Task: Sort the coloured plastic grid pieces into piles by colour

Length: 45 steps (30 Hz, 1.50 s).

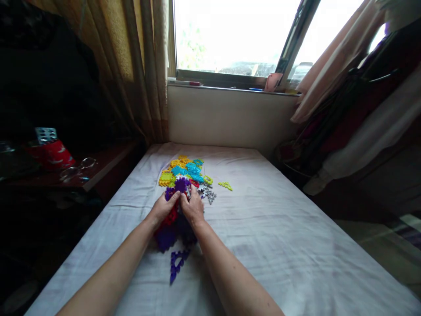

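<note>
Both my left hand (pixel 163 206) and my right hand (pixel 193 205) are closed on purple interlocking tiles (pixel 181 184) with notched edges, thumbs close together on top. The tiles are held above a heap of similar pieces. Below my wrists lie a dark purple square tile (pixel 165 238) and a purple triangular frame piece (pixel 177 264). Red pieces (pixel 169 217) show partly between my arms. Past my hands are yellow tiles (pixel 180 162), blue tiles (pixel 194 170) and grey pieces (pixel 209 193). My fingers hide how the held tiles are joined.
The heap rests on a bed or table covered with a pale sheet (pixel 279 228). A lime triangular piece (pixel 225 186) lies apart on the right. At left, a dark desk (pixel 108 164) holds glasses (pixel 79 169) and a red container (pixel 54 156). Clothes (pixel 371 131) hang at right.
</note>
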{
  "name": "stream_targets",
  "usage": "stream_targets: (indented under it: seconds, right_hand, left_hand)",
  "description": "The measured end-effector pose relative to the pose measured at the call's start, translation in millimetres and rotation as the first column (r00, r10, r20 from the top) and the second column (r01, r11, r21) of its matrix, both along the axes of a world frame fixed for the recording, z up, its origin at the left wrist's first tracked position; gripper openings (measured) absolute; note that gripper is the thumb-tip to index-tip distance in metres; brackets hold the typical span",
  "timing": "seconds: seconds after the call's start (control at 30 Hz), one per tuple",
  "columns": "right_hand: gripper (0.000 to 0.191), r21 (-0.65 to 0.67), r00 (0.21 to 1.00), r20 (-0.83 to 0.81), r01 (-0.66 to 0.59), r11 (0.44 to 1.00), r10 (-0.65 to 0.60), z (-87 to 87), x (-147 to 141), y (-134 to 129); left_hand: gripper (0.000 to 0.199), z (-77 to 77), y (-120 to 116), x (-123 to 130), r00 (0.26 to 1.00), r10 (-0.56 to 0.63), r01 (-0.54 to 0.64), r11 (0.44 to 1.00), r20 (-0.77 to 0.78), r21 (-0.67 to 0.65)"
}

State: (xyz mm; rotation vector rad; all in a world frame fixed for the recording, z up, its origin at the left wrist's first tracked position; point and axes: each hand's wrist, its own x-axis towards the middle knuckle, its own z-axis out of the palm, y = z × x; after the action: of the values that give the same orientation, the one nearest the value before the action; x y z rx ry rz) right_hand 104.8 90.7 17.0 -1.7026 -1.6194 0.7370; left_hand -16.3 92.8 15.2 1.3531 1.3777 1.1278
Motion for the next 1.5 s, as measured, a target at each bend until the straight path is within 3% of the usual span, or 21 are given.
stream_targets:
  seconds: [0.1, 0.23, 0.3, 0.37, 0.43, 0.53, 0.67, 0.73, 0.83, 0.97, 1.07, 1.2, 1.27, 1.37, 1.5]
  right_hand:
    - [0.061, 0.074, 0.992, -0.094, -0.08, 0.994, 0.087, 13.2, -9.2, 7.3]
    - [0.061, 0.17, 0.954, -0.171, -0.217, 0.961, 0.246, 33.9, 12.3, 26.5]
    - [0.063, 0.119, 0.946, -0.185, -0.249, 0.961, 0.268, 42.0, 37.7, 42.6]
    - [0.064, 0.008, 0.968, -0.137, -0.211, 0.977, 0.21, 47.7, 64.7, 63.3]
    - [0.058, -0.02, 0.989, -0.002, -0.151, 0.988, 0.151, 52.0, 83.8, 87.2]
    - [0.052, -0.002, 0.974, 0.184, -0.137, 0.991, 0.135, 58.4, 84.7, 125.7]
    - [0.061, -0.034, 0.907, 0.375, -0.191, 0.981, 0.189, 62.3, 44.9, 177.5]
    - [0.068, -0.077, 0.872, 0.438, -0.205, 0.976, 0.218, 58.5, 21.1, 201.3]
    - [0.077, -0.15, 0.83, 0.491, -0.22, 0.964, 0.266, 44.8, -5.5, 229.7]
    - [0.078, -0.21, 0.794, 0.521, -0.236, 0.949, 0.313, 24.5, -19.0, 248.0]
    - [0.069, -0.207, 0.758, 0.541, -0.299, 0.931, 0.364, 21.9, -16.5, 245.7]
    - [0.036, -0.231, 0.711, 0.479, -0.464, 0.855, 0.515, 35.9, -2.2, 218.8]
    - [0.027, -0.236, 0.676, 0.44, -0.548, 0.802, 0.591, 42.2, 7.3, 192.7]
    - [0.019, -0.167, 0.65, 0.435, -0.621, 0.766, 0.623, 46.4, 21.3, 140.0]
    - [0.019, -0.033, 0.636, 0.422, -0.702, 0.712, 0.646, 52.0, 43.7, 68.6]
  left_hand:
    - [0.073, 23.1, -7.9, 1.8, 0.984, -0.002, 0.004, 1.0, 0.179, -0.014]
    - [0.076, 55.5, -9.1, -18.6, 0.992, -0.028, 0.037, 0.997, 0.123, -0.067]
    - [0.076, 64.5, -4.9, -34.3, 0.997, -0.026, 0.032, 0.996, 0.07, -0.081]
    - [0.075, 65.3, 3.1, -49.4, 1.0, -0.006, 0.008, 0.994, 0.017, -0.108]
    - [0.075, 56.8, 13.9, -61.9, 0.999, 0.018, -0.022, 0.99, -0.03, -0.142]
    - [0.083, 28.3, 29.9, -73.3, 0.993, 0.103, -0.108, 0.99, -0.057, -0.09]
    - [0.083, -19.3, 37.1, -74.9, 0.956, 0.291, -0.285, 0.953, -0.048, 0.104]
    - [0.078, -34.3, 34.5, -72.3, 0.944, 0.325, -0.314, 0.937, -0.052, 0.151]
    - [0.074, -39.5, 29.5, -68.8, 0.945, 0.314, -0.297, 0.941, -0.094, 0.16]
    - [0.067, -32.8, 26.8, -68.0, 0.94, 0.296, -0.27, 0.949, -0.168, 0.161]
    - [0.065, -31.8, 26.7, -69.5, 0.931, 0.296, -0.258, 0.947, -0.214, 0.19]
    - [0.062, -34.7, 28.4, -72.2, 0.905, 0.307, -0.232, 0.936, -0.294, 0.265]
    - [0.06, -36.0, 30.4, -72.4, 0.883, 0.315, -0.21, 0.929, -0.348, 0.305]
    - [0.06, -37.5, 34.0, -69.7, 0.845, 0.32, -0.177, 0.923, -0.429, 0.342]
    - [0.061, -35.5, 36.0, -63.7, 0.771, 0.229, -0.062, 0.956, -0.594, 0.287]
